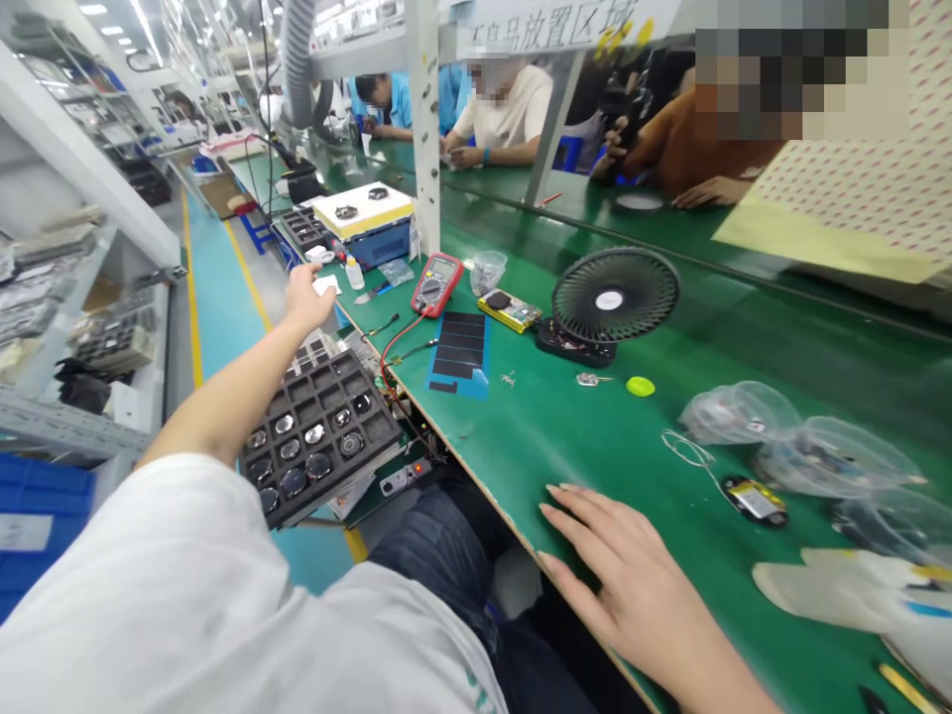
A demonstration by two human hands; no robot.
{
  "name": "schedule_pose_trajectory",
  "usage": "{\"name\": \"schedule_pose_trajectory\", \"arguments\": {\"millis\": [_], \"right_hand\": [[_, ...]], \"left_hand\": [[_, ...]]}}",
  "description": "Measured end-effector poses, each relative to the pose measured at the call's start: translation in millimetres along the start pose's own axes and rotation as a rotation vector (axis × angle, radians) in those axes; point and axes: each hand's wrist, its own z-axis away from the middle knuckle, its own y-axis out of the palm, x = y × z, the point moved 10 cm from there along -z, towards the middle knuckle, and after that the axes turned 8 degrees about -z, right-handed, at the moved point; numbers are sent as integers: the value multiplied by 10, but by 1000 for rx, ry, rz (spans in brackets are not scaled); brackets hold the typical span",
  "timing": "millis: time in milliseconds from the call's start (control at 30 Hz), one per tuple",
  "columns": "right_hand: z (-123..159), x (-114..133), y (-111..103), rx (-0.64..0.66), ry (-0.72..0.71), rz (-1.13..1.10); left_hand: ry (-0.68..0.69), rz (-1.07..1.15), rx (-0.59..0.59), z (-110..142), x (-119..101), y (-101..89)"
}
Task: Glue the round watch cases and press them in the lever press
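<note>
Left hand (301, 299) open in the air, just beside a small white paper (325, 286); right hand (632, 580) spread flat on the green worktop (565, 441), near a small wired battery (753, 501). Risk: careless sweep of the left forearm (223, 394), knocking the black tray of round parts (296, 503).

Right forearm (714, 674) is running off the bottom edge; glove (840, 595) is running off the right edge; sign (565, 22) is losing its top to the frame; tiny parts (509, 378) on the tabletop (565, 466) are proving too small to identify.
</note>
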Motion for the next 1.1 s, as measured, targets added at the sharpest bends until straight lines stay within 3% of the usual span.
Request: {"name": "schedule_pose_trajectory", "arguments": {"millis": [67, 133, 200, 300, 433, 533, 633, 800, 1100], "right_hand": [[9, -35, 35, 12, -1, 0], [9, -71, 60, 27, 2, 6], [1, -89, 79, 39, -1, 14], [-19, -64, 98, 39, -21, 9], [-42, -15, 158, 64, -28, -8], [-45, 7, 175, 72, -28, -11], [-32, 12, 152, 65, -20, 0], [-7, 1, 71, 33, -1, 29], [-16, 6, 59, 33, 12, 65]], "left_hand": [[-29, -37, 28, -54, 150, 22], [-63, -85, 95, 49, 412, 77], [-85, -132, 207, 317, 705, 162], [-43, -169, 462, 985, 1000, 351], [166, -148, 819, 2010, 944, 622], [326, -141, 958, 2461, 748, 800], [433, -182, 1038, 2581, 588, 1010], [545, -289, 1106, 2515, 428, 1266], [578, -330, 1146, 2550, 381, 1269]]}}
